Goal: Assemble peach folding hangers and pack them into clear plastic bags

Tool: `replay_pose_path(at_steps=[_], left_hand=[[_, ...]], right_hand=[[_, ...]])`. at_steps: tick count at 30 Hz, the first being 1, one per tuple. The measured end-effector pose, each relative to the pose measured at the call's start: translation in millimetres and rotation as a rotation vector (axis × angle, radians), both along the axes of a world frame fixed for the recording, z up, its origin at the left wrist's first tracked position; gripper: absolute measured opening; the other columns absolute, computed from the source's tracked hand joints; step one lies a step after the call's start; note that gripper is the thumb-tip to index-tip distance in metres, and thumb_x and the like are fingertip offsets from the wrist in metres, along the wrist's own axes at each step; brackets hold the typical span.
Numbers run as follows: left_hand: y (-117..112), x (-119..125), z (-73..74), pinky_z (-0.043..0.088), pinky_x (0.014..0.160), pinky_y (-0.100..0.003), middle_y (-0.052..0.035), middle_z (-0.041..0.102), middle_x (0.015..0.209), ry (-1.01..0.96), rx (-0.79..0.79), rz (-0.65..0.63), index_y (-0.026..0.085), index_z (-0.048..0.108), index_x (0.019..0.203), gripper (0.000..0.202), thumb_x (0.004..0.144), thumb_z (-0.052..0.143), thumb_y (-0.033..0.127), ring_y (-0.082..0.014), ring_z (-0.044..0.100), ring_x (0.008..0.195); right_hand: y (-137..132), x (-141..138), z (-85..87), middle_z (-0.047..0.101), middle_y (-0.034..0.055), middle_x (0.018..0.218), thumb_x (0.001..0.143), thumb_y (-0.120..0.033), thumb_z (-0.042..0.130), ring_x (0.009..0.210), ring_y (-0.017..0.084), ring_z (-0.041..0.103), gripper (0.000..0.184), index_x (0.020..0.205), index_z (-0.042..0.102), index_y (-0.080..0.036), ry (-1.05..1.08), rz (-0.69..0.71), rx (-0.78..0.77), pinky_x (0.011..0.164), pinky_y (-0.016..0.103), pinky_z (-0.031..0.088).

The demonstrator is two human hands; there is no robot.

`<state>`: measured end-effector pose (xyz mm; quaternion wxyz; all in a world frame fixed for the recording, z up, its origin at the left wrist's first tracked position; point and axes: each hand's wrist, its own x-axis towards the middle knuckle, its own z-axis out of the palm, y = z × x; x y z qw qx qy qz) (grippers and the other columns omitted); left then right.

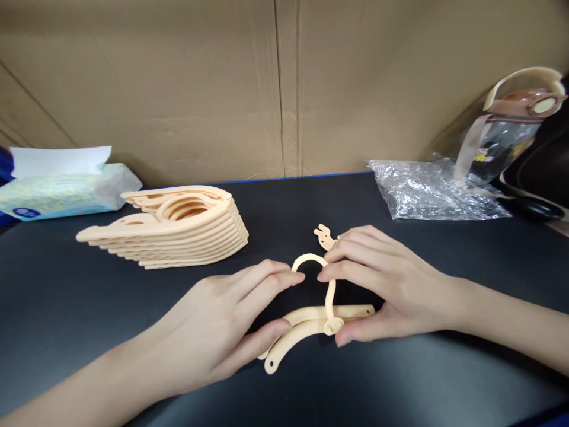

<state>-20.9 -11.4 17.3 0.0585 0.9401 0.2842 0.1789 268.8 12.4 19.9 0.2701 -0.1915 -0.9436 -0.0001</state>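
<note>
A cream plastic folding clothes hanger point(302, 338) lies on the dark table, its two curved arms side by side. Its hook point(310, 257) bends up from a round joint at the front. My left hand point(226, 320) is closed on the hanger, fingertips at the hook's free end and thumb on the arms. On the other side, my right hand point(391, 279) grips it too, with the index finger at the hook and the thumb beside the joint. Just behind the right fingers rests a small cream piece with ear-like prongs point(324, 236), partly hidden by them.
Left of centre is a stack of folded cream hangers point(195, 237). A tissue pack point(66, 184) sits behind it. Crumpled clear plastic bags point(427, 190) lie at the back right, near a bottle with a handled lid point(511, 130). Cardboard point(200, 89) stands along the table's rear edge.
</note>
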Motion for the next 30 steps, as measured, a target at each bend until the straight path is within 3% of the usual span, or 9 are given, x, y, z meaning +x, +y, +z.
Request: replay_pose_path(at_steps=[6, 9, 12, 17, 23, 30], left_hand=[[2.6, -3.2, -1.3, 0.055, 0.087, -0.023, -0.0067, 0.067, 0.130, -0.058, -0.086, -0.050, 0.023, 0.041, 0.145, 0.061, 0.107, 0.034, 0.071, -0.0175, 0.071, 0.110], [4.1, -2.5, -1.9, 0.054, 0.080, -0.024, -0.0072, 0.067, 0.123, -0.082, -0.106, -0.112, 0.022, 0.045, 0.138, 0.063, 0.103, 0.043, 0.075, -0.0183, 0.071, 0.100], [4.0, -0.8, -1.8, 0.051, 0.069, -0.026, -0.0053, 0.067, 0.111, -0.078, -0.092, -0.154, 0.021, 0.049, 0.124, 0.047, 0.106, 0.050, 0.064, -0.0170, 0.067, 0.085], [2.5, 0.7, -1.9, 0.043, 0.063, -0.027, -0.0012, 0.064, 0.098, -0.067, -0.067, -0.169, 0.022, 0.050, 0.110, 0.009, 0.104, 0.053, 0.029, -0.0156, 0.058, 0.075], [2.2, 1.9, -0.8, 0.045, 0.066, -0.026, -0.0020, 0.065, 0.099, -0.086, -0.057, -0.167, 0.020, 0.056, 0.113, 0.015, 0.101, 0.049, 0.014, -0.0154, 0.059, 0.077], [2.4, 1.5, 4.2, 0.051, 0.077, -0.030, -0.0063, 0.069, 0.112, -0.042, -0.043, -0.158, 0.021, 0.061, 0.123, 0.026, 0.105, 0.045, 0.011, -0.0192, 0.064, 0.090]], right_hand=[[2.7, 2.8, 0.6, 0.074, 0.0076, 0.099, 0.093, -0.068, 0.068, 0.096, 0.023, 0.069, 0.053, 0.108, 0.066, -0.017, 0.029, -0.036, 0.060, 0.090, 0.039, 0.051], [4.0, 3.2, 0.3, 0.074, 0.0074, 0.098, 0.093, -0.069, 0.067, 0.097, 0.023, 0.069, 0.054, 0.107, 0.065, -0.017, 0.040, -0.050, 0.077, 0.089, 0.038, 0.050], [4.6, 2.7, -0.1, 0.073, 0.0075, 0.097, 0.093, -0.069, 0.066, 0.095, 0.023, 0.068, 0.054, 0.106, 0.065, -0.017, 0.054, -0.062, 0.088, 0.087, 0.038, 0.050], [4.7, 2.0, 0.1, 0.074, 0.0077, 0.096, 0.098, -0.068, 0.061, 0.090, 0.021, 0.068, 0.052, 0.104, 0.065, -0.017, 0.076, -0.070, 0.105, 0.084, 0.036, 0.050], [5.2, 3.4, 0.2, 0.074, 0.0079, 0.097, 0.095, -0.066, 0.067, 0.090, 0.022, 0.069, 0.049, 0.105, 0.065, -0.017, 0.080, -0.070, 0.085, 0.083, 0.037, 0.050], [4.7, 5.1, 0.0, 0.074, 0.0069, 0.097, 0.090, -0.068, 0.071, 0.093, 0.023, 0.069, 0.052, 0.107, 0.065, -0.019, 0.070, -0.048, 0.055, 0.086, 0.038, 0.050]])
